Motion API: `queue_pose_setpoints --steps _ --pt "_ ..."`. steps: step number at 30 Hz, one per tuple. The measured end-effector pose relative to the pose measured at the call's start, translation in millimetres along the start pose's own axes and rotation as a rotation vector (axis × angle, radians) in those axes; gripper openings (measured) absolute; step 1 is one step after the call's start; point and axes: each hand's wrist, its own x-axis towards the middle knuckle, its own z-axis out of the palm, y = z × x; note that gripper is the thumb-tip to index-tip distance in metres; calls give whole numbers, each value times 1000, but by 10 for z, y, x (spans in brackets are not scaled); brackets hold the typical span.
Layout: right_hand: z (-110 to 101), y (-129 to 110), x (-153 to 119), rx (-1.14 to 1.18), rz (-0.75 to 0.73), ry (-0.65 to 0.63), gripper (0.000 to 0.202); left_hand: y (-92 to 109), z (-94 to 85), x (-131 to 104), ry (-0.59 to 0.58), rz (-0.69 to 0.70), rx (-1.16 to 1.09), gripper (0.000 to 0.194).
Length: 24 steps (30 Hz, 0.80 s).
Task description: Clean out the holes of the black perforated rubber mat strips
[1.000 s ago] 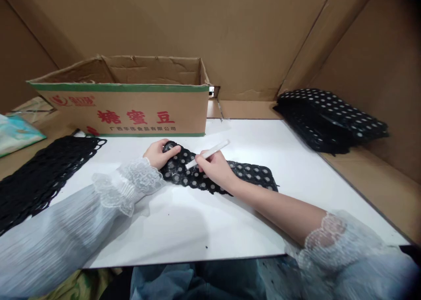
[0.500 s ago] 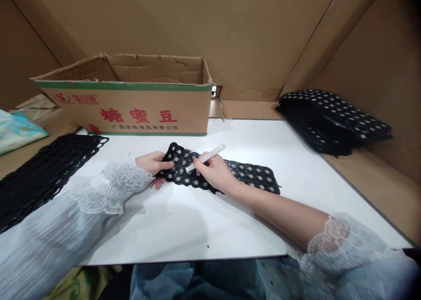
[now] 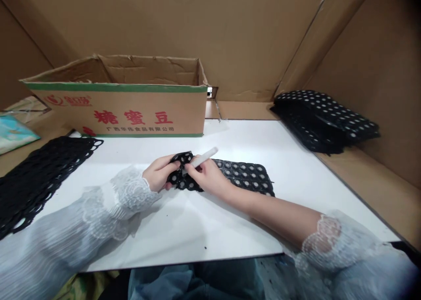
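A black perforated sheet (image 3: 248,173) with rows of round pale spots lies on the white tabletop in front of me. My left hand (image 3: 162,172) grips its left end, thumb on top, and that end is curled up off the table. In my right hand (image 3: 210,175) is a white pen-like stick (image 3: 204,157), held like a pen, its lower tip down at the sheet beside my left thumb. The exact contact of the tip is hidden by my fingers. The middle of the sheet is covered by my right hand.
An open cardboard box (image 3: 138,111) with red lettering stands at the back left. Black perforated sheets (image 3: 36,173) are piled at the left. More spotted black sheets (image 3: 329,116) lie stacked at the back right. A blue-green packet (image 3: 16,133) sits far left. Cardboard walls surround the white table (image 3: 158,238).
My left hand has moved right and bent the sheet's left end upward. My right hand stays at the sheet with the white stick. The whole view has shifted slightly.
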Motion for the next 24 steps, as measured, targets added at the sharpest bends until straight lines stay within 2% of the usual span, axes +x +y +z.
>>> queue_pose_setpoints --steps 4,7,10,13,17,21,24 --pt "24 -24 -13 -97 -15 -20 19 26 28 -23 28 -51 -100 26" --pt "18 -33 -5 -86 -48 -1 22 42 -21 -27 72 -79 -112 20" --pt "-10 -26 18 -34 -56 55 25 50 -113 20 84 -62 -49 14" --pt "-45 -15 31 -21 4 91 24 53 -191 78 69 -71 80 21" --pt "-88 -15 30 -31 32 104 19 59 -235 86 -102 -63 242 27" --pt "-147 -33 55 -78 48 67 17 41 -243 65 -294 -116 135 27" --pt "-169 -56 63 -75 50 67 18 27 -253 77 -356 -202 56 25"
